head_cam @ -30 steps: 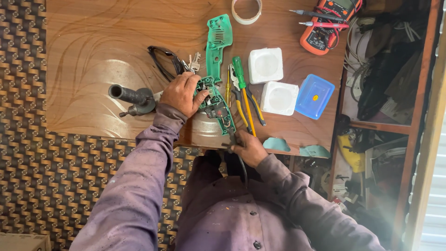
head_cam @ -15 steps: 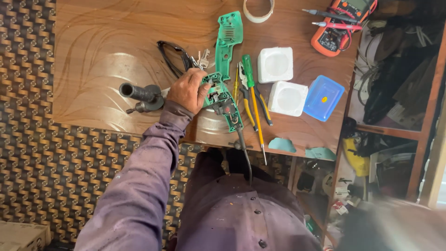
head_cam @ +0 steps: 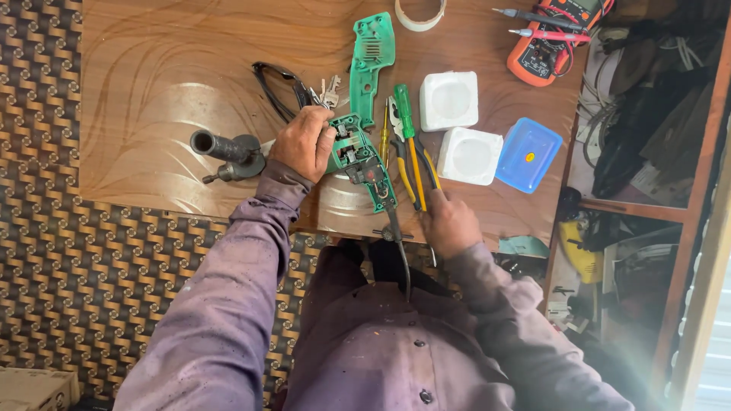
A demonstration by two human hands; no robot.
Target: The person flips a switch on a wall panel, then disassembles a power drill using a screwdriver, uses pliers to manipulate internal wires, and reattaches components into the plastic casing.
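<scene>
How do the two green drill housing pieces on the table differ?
The near housing half has its parts and wiring exposed, with a black cord running off the table edge; the far cover looks like a bare shell. The left hand rests on the near housing half; nothing touches the far cover. The near half lies diagonally, the far cover nearly straight up the picture. Both are the same green plastic.

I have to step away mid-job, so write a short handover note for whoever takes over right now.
Left hand presses down on the opened green drill body near the table's front edge.
Right hand rests at the handles of the yellow pliers; grip unclear.
Done: green cover half is off and lies farther back, internals exposed.
Left: the body is still open; the green-handled screwdriver lies beside the pliers.
</scene>
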